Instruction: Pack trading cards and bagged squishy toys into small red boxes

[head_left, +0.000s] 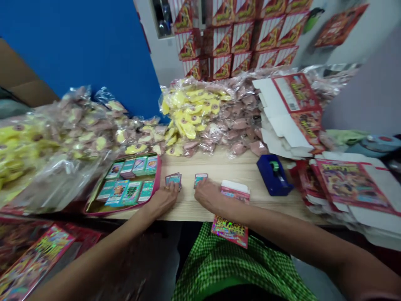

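My left hand (164, 200) grips a small stack of teal-backed trading cards (173, 180) just above the light wooden table (219, 167). My right hand (208, 195) has its fingertips on a single teal card (200, 180) a short way to the right. Beside my left hand lies a pink-rimmed tray (125, 184) holding rows of card packs. A red printed carton (230, 231) with a white flap (234, 187) hangs over the table's near edge, just under my right wrist.
A blue tape dispenser (274, 174) stands to the right. Plastic bags of yellow and pink items (194, 119) pile along the back of the table. Flat printed cartons (351, 184) are stacked at the right, with more (34, 263) at the lower left.
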Available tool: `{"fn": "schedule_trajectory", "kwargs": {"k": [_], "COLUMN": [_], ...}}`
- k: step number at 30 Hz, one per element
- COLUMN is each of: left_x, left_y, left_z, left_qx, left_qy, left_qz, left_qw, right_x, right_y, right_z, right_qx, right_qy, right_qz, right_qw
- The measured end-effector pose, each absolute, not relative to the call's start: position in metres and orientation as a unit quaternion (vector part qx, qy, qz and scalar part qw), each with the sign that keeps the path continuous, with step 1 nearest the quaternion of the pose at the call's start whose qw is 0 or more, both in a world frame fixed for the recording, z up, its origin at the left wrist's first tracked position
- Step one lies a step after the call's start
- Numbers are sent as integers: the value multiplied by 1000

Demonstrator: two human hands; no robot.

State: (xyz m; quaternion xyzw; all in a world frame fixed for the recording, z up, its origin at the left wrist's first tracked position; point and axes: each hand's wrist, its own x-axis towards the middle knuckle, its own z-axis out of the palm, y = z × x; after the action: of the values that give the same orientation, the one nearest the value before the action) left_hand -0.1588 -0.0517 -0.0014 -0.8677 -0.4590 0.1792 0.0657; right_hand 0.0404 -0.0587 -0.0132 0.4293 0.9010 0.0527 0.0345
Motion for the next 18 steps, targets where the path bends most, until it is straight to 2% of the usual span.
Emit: {"fn": "schedule_trajectory", "kwargs": {"k": [9,14,18], "left_x": [-156,-150,-150], "left_y": [-52,-55,-57], "left_z": [-4,-3,2], "left_qx": [-850,-813,-786], "left_qy": [-496,-579,-611], "left_qz": [161,38,-60], "left_qw": [77,-54,-74], "right_x": [50,65,75], "right_y": [-54,-34,-12], "right_z": [-3,7,10], "right_qx": [410,414,402], "right_qy": [911,907,905], "right_qz": [-14,-75,-132], "right_qw": [30,27,36]}}
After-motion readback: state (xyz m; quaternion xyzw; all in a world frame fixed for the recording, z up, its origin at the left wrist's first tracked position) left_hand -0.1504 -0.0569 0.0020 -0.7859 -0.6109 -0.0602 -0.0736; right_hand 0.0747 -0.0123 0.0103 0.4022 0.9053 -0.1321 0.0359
